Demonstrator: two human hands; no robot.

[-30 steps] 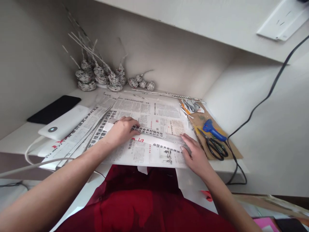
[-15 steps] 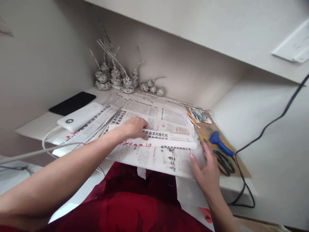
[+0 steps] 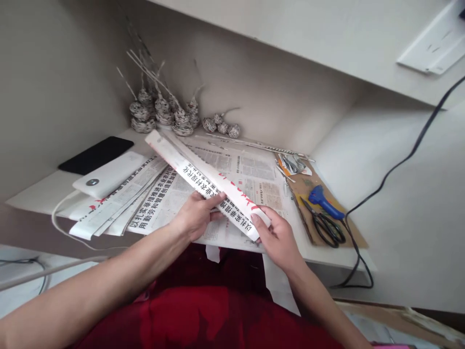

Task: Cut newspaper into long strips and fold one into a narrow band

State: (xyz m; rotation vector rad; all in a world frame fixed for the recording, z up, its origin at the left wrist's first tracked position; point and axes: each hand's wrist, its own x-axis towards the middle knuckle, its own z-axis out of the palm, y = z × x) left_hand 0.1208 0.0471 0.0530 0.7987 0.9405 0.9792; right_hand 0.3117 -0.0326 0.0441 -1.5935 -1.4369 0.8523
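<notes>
Newspaper strip lifted off desk; both hands grip near end.

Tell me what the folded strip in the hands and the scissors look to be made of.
Folded strip: newsprint, matte and thin, with printed black and red characters and soft creases. Scissors: handle loops look like black plastic, slightly glossy; the blades look dark, probably metal, though too small to be sure.
</notes>
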